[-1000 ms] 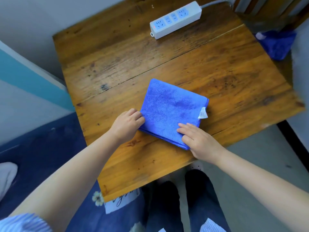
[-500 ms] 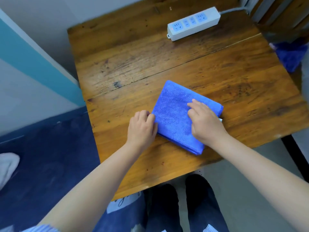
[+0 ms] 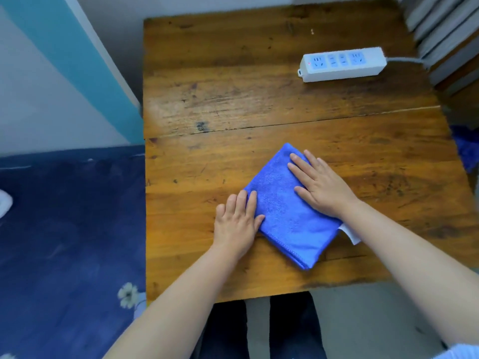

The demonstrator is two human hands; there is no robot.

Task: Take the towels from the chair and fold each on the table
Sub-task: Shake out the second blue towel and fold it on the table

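Your right hand (image 3: 324,186) lies flat on top of the blue towel (image 3: 282,216), with its fingers straight and spread a little. It presses down and does not hold anything. Your left hand (image 3: 237,221) lies flat too, just to the left of your right hand. Most of it rests on the desk (image 3: 207,86), and its first finger and thumb touch the left edge of the towel. Its fingers are straight and close together, and it grips nothing.

The towel is folded into a small, thick square that sits turned like a diamond. It is bright blue and fuzzy, with a neat stitched edge along the side nearest you. A small white tag (image 3: 350,233) sticks out from under your right wrist. No words can be read on the tag.

The desk is brown wood with dark marks and a long crack running across it, beyond your fingertips. Far past your right hand sits a white power strip (image 3: 342,64) with pale blue sockets and a tiny red light at its left end. Its grey cord runs off to the right. No brand name can be read on it.

Off the desk, to the right of your right hand, there is a bit of more blue cloth (image 3: 466,149). To the left of your left hand is a dark blue bed cover (image 3: 70,242) with a white flower on it.
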